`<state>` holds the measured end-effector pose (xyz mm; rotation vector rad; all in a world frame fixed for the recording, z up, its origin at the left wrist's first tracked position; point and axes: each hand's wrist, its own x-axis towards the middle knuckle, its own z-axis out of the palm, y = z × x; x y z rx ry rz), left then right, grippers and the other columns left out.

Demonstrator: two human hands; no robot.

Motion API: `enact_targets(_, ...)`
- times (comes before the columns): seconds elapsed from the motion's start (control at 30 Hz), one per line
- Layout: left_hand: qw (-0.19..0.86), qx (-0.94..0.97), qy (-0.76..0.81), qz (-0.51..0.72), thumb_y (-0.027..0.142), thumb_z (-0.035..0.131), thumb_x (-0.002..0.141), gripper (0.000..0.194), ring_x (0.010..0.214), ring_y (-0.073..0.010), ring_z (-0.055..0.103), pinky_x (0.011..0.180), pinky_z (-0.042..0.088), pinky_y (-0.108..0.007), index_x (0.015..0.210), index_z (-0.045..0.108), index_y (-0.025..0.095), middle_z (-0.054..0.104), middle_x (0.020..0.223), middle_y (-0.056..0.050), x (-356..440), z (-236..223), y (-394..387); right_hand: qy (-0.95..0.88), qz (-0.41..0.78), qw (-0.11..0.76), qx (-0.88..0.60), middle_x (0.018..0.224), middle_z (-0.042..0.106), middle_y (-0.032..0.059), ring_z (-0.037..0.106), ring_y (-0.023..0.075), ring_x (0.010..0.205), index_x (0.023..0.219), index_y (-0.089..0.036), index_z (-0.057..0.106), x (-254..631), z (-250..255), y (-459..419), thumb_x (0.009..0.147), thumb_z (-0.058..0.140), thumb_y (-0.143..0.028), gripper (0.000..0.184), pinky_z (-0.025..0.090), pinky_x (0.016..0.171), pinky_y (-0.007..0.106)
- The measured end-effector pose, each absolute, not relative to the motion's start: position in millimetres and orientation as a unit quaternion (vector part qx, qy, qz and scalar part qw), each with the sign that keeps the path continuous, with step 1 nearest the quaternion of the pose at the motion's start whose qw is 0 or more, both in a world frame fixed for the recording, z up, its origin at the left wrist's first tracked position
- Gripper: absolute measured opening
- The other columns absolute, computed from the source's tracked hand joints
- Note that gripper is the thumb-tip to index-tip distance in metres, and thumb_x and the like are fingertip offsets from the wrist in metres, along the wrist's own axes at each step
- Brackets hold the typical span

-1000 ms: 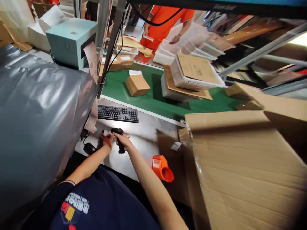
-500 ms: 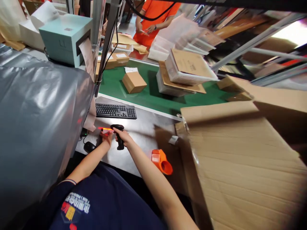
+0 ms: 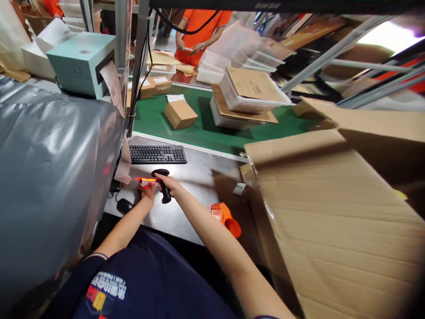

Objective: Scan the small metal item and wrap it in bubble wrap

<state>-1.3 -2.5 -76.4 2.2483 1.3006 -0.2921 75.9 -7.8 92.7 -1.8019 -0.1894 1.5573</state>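
My right hand (image 3: 170, 183) is wrapped round the grip of a black barcode scanner (image 3: 165, 193), its head turned toward the left. A red light line from it falls across a small pale item (image 3: 146, 182) that my left hand (image 3: 148, 191) pinches just above the metal table (image 3: 189, 190). The item is too small to name; it may be a packet or a label. A black mouse (image 3: 124, 205) lies to the left of my left hand, and a black keyboard (image 3: 157, 154) lies beyond both hands.
An orange tape dispenser (image 3: 226, 219) lies right of my forearm. A large open carton (image 3: 332, 212) fills the right side. Behind, a green conveyor (image 3: 202, 137) carries a small box (image 3: 181, 114) and stacked baskets (image 3: 254, 91). A label printer (image 3: 81, 64) stands left. A person in orange (image 3: 201, 33) stands beyond.
The view has shifted slightly. My hands keep the same hold, with the scanner's head a little nearer the pale item and the red line still on it.
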Motion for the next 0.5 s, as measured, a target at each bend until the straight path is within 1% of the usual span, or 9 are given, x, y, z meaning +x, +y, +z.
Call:
enact_targets(0.1, 0.250, 0.827, 0.479, -0.152, 0.011, 0.050, 0.092, 0.070, 0.157, -0.0534, 0.021, 0.120, 0.028, -0.081, 0.162, 0.046, 0.024, 0.036, 0.170, -0.012, -1, -74, -1, -0.072, 0.605, 0.363, -0.705, 0.052, 0.053, -0.0024, 0.046, 0.0085, 0.040, 0.081, -0.015, 0.055, 75, 93, -3, 0.102, 0.065, -0.028, 0.026, 0.041, 0.039, 0.019)
enact_targets(0.2, 0.247, 0.827, 0.476, -0.169, 0.008, 0.050, 0.091, 0.074, 0.158, -0.0533, 0.018, 0.122, 0.024, -0.080, 0.163, 0.044, 0.023, 0.032, 0.173, -0.010, -1, -71, 1, -0.076, 0.605, 0.357, -0.708, 0.051, 0.053, -0.0023, 0.045, 0.0087, 0.039, 0.081, -0.015, 0.056, 74, 89, 1, 0.102, 0.065, -0.028, 0.026, 0.040, 0.038, 0.019)
enact_targets(0.4, 0.243, 0.821, 0.485, -0.177, 0.007, 0.041, 0.094, 0.073, 0.157, -0.0518, 0.024, 0.120, 0.031, -0.080, 0.165, 0.039, 0.021, 0.029, 0.173, -0.015, -5, -67, 1, -0.085, 0.598, 0.347, -0.718, 0.050, 0.050, -0.0039, 0.046, 0.0092, 0.039, 0.080, -0.017, 0.054, 73, 77, 7, 0.100, 0.066, -0.029, 0.028, 0.042, 0.039, 0.019)
enact_targets(0.5, 0.237, 0.820, 0.486, -0.188, 0.007, 0.041, 0.094, 0.074, 0.158, -0.0509, 0.022, 0.121, 0.033, -0.076, 0.166, 0.035, 0.021, 0.024, 0.175, -0.014, -6, -66, 0, -0.088, 0.595, 0.346, -0.720, 0.051, 0.050, -0.0042, 0.046, 0.0093, 0.040, 0.081, -0.017, 0.054, 73, 74, 8, 0.100, 0.067, -0.029, 0.026, 0.042, 0.039, 0.019)
